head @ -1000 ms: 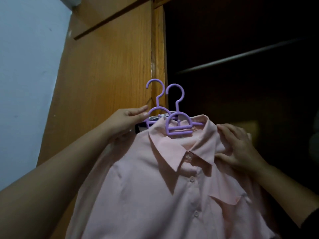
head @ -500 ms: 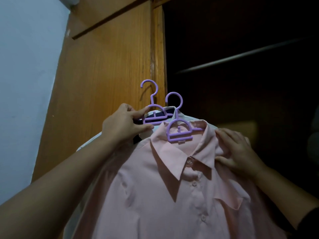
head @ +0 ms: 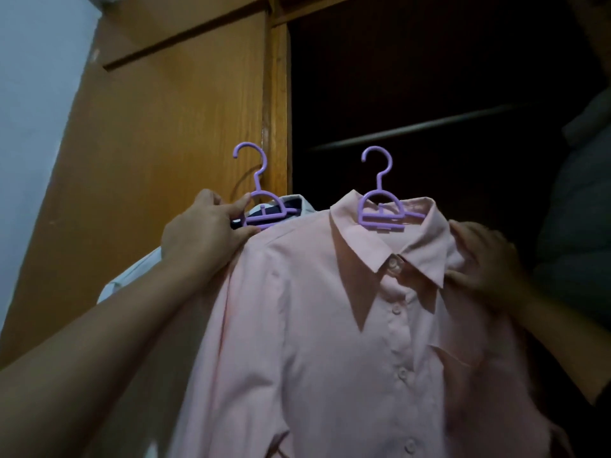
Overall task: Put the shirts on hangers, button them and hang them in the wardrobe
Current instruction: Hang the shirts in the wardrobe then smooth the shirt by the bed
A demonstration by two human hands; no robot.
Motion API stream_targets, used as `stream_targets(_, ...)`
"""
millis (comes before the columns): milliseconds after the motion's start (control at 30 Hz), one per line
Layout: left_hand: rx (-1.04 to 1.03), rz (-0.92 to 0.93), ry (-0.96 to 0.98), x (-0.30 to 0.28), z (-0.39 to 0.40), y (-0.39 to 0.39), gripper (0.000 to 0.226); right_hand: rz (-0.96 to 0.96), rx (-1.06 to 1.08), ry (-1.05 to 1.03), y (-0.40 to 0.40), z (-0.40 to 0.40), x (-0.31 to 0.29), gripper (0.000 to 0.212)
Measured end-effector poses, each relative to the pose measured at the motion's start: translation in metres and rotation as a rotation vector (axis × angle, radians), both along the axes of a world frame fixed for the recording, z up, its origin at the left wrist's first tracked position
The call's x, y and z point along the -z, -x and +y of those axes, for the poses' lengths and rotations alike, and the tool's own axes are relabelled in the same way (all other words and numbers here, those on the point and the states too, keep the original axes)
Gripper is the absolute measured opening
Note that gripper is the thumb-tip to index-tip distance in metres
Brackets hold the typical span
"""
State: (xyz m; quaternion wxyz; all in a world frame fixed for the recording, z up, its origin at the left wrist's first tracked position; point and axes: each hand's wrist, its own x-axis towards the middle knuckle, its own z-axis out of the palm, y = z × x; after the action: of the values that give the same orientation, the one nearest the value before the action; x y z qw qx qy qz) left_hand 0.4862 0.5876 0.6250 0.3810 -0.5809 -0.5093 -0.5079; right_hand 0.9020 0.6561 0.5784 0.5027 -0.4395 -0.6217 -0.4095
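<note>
A buttoned pink shirt (head: 330, 325) hangs on a purple hanger (head: 380, 206) in front of me. My right hand (head: 486, 262) grips its shoulder by the collar. Behind and to the left, a second purple hanger (head: 261, 206) carries a pale shirt (head: 132, 276) with a dark inner collar. My left hand (head: 205, 236) pinches that hanger's base between thumb and fingers. Both hooks point up, below the wardrobe rail (head: 429, 125), touching nothing.
The open wardrobe interior (head: 429, 77) is dark, with the rail running across it. A wooden door (head: 165, 127) and frame post (head: 276, 110) stand on the left, beside a pale wall (head: 33, 110). A dark garment (head: 582, 193) hangs at the right edge.
The two hangers have separated: the pink shirt moved right and up toward the wardrobe opening, while my left hand keeps the other hanger by the door frame.
</note>
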Motion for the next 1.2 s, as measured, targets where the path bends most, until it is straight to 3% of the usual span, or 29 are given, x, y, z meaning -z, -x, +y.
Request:
stream_targets(267, -0.007, -0.100, 0.018, -0.007, -0.015, -0.026, 0.052, 0.277, 0.104, 0.007, -0.026, -0.036, -0.007, 0.094)
stream_targets(400, -0.127, 0.019, 0.046, -0.003, -0.021, -0.038, 0.055, 0.329, 0.191, 0.074, -0.007, -0.045, -0.019, 0.085)
stream_targets(633, -0.174, 0.064, 0.129, -0.009, -0.023, -0.042, 0.058, 0.303, 0.408, 0.023, 0.028, -0.045, -0.038, 0.077)
stream_targets(800, -0.191, 0.102, 0.110, -0.015, -0.026, -0.037, 0.055, 0.304, 0.554, -0.028, 0.034, -0.035, -0.059, 0.047)
stream_targets(1033, -0.234, 0.153, 0.052, -0.024, -0.020, -0.030, 0.056, 0.128, 0.822, 0.019, 0.034, -0.012, -0.081, 0.027)
stream_targets(1200, -0.246, 0.171, 0.001, -0.035, -0.012, -0.024, 0.055, 0.015, 0.870, -0.124, 0.030, 0.005, -0.101, 0.026)
